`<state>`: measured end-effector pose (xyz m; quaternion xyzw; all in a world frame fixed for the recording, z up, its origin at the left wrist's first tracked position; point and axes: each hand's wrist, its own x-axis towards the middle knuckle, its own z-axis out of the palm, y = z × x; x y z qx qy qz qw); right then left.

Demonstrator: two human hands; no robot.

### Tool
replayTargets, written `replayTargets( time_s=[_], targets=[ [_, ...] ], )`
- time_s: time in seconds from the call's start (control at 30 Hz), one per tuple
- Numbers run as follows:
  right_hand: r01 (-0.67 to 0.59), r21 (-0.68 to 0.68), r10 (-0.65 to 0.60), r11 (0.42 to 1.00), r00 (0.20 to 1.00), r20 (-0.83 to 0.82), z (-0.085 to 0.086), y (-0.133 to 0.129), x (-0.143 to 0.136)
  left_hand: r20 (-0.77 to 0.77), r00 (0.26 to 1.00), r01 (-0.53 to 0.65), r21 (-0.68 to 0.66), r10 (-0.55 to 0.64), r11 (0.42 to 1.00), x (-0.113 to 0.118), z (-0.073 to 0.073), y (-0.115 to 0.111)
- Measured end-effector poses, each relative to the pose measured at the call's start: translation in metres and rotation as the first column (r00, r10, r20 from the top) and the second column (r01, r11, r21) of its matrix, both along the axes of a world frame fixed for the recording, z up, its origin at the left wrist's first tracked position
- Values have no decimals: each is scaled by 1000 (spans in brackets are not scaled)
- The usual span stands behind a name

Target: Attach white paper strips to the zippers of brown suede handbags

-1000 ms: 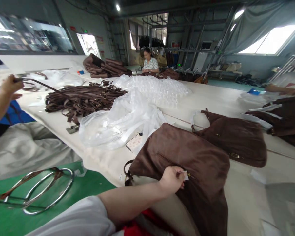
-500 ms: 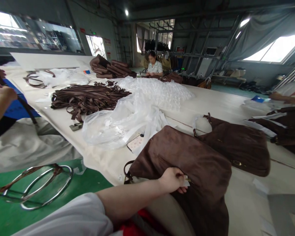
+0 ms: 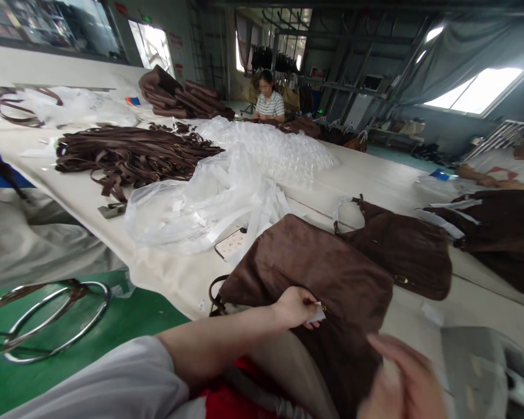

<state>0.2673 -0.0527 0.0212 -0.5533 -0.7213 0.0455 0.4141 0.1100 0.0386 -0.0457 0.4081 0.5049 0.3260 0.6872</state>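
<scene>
A large brown bag lies across the table edge in front of me. My left hand pinches a small white tag against the bag's face, beside a small brass-coloured zip pull. At the lower right, my right hand is raised over the bag's lower right part, blurred by motion, and its fingertips and anything between them cannot be made out. A second brown bag with a brass buckle lies just behind to the right.
Clear plastic wrapping and brown straps cover the table's left and middle. A phone lies behind the bag. A grey object stands at right. People sit at the far side and right; metal rings are at lower left.
My right hand has come into view at the lower right. The camera view has shifted, so most things sit farther left. My left hand still holds the tag.
</scene>
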Motion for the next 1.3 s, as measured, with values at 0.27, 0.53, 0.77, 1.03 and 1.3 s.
replayTargets(
  time_s=[0.27,0.53,0.77,1.03,1.3],
  targets=[
    [-82,-734,-144,675,960,-240,-62,51,-18,-63,998,-5,145,14,989,-2,-6,-4],
    [-159,-719,-332,676,805,-491,-62,58,-25,-366,927,128,518,84,846,-8,1,-11],
    [-200,-672,-391,713,683,-617,-63,60,-29,-521,828,227,652,210,724,-10,11,-16],
    [-241,-700,-370,673,709,-600,-63,56,-25,-578,784,239,616,225,751,-9,15,-14],
    [-315,-696,-348,645,690,-635,-64,57,-28,-712,702,459,448,-5,767,-19,31,-6]
  ],
)
